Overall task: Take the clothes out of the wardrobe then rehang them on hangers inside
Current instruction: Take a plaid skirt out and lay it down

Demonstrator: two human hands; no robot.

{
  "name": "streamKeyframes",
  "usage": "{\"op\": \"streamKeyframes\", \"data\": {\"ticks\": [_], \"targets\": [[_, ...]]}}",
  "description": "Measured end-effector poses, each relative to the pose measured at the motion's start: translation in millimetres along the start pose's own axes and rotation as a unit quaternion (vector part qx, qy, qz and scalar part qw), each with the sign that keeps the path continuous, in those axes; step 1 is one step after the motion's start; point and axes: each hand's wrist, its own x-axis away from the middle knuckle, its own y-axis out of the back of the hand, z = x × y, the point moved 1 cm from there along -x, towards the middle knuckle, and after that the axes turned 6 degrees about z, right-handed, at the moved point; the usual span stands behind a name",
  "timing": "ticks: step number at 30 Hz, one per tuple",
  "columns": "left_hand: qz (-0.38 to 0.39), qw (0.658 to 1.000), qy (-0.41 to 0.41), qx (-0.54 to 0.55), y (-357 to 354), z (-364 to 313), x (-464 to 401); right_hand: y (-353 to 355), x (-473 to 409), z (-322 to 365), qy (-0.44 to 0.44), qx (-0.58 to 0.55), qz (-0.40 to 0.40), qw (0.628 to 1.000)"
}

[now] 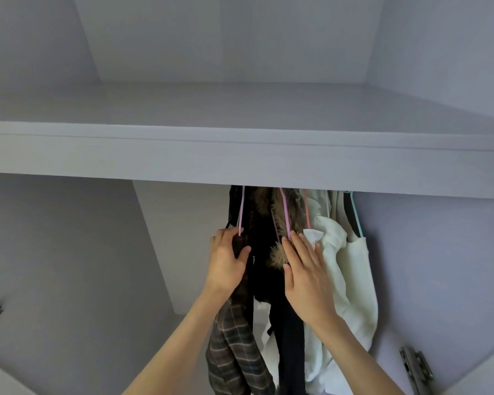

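clothes [268,252] hang bunched under the wardrobe shelf [240,155], and the left hand [226,263] curls its fingers [226,235] and thumb round a dark garment's top beside a pink hanger [241,212]. the right hand [305,277] lies flat, fingers [300,246] straight, pressing the fur-trimmed dark coat [277,223] next to a white garment [351,269]. a plaid garment [231,346] hangs below the left wrist.

Matt smooth shelf [240,155]; woven plaid cloth garment [234,352]; fuzzy fur trim [277,256]; metal hinge [415,366].
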Motion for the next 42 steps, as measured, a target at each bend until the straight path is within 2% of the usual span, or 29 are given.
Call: {"op": "streamKeyframes", "data": {"ticks": [3,8,19,26,28,30,31,33,34,37,38,40,42], "targets": [[-0.026,0.998,-0.002,0.059,-2.0,-1.7,0.5,1.8,1.3,-4.5,-0.002,-0.002,0.009,1.000],[-0.019,0.995,0.009,0.098,6.8,-2.3,-2.3,2.6,1.1,-6.6,0.004,-0.007,0.017,1.000],[-0.049,0.995,-0.033,0.085,22.8,-22.1,-5.7,0.6,-2.1,-6.8,0.020,-0.073,-0.003,0.997],[-0.056,0.996,-0.043,0.057,20.4,-0.6,43.0,15.8,-20.7,17.7,0.022,-0.130,-0.059,0.990],[-0.063,0.996,-0.034,0.049,19.6,8.6,60.5,24.7,-28.3,37.1,0.027,-0.167,-0.026,0.985],[-0.059,0.998,-0.014,0.035,19.0,16.8,75.3,31.5,-39.7,62.2,0.016,-0.204,0.084,0.975],[-0.056,0.998,-0.004,0.028,19.3,20.2,82.1,30.7,-47.5,75.1,-0.004,-0.234,0.152,0.960],[-0.048,0.999,0.015,0.019,22.3,28.4,97.6,21.4,-63.4,101.2,-0.091,-0.322,0.268,0.903],[-0.046,0.999,0.023,0.016,23.3,32.1,105.8,16.4,-69.6,111.6,-0.150,-0.386,0.286,0.864],[-0.060,0.997,0.050,-0.001,31.6,45.7,135.2,-2.4,-69.0,139.2,-0.324,-0.582,0.279,0.692],[-0.063,0.996,0.056,-0.007,35.4,50.3,144.5,-8.8,-64.0,146.9,-0.355,-0.602,0.279,0.659],[-0.053,0.996,0.066,-0.018,43.2,60.1,161.5,-20.9,-52.3,160.9,-0.384,-0.612,0.293,0.626],[-0.015,0.997,0.066,-0.040,53.7,70.1,178.0,-33.6,-43.2,175.3,-0.391,-0.594,0.330,0.621]]}}
